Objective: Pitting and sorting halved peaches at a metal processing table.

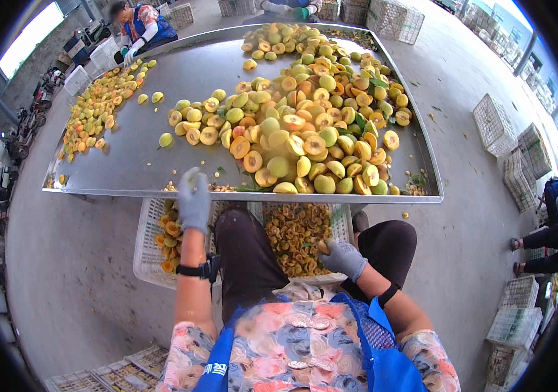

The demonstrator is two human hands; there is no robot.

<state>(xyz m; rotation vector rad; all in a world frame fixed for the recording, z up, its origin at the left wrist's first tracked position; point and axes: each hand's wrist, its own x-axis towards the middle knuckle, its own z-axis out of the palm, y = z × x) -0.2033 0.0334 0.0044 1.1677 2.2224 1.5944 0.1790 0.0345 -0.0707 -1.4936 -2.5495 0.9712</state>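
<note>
My left hand (194, 199), in a grey glove, is raised at the steel table's (135, 176) near edge, its fingers blurred. My right hand (345, 259), also gloved, is closed on a small pale fruit piece (324, 246) above a crate of pitted scraps and stones (295, 228) between my knees. Halved yellow-green fruit (311, 140) lies heaped on the table in front of me, with a looser spread (93, 114) at the left. Another crate (145, 251), holding fruit halves, stands below my left hand.
A co-worker (145, 26) works at the table's far left; another person's gloved hands (288, 11) show at the far side. Someone's legs (546, 248) are at the right. Plastic crates (494, 124) stand along the right and at the bottom left, and motorbikes (27, 121) line the left.
</note>
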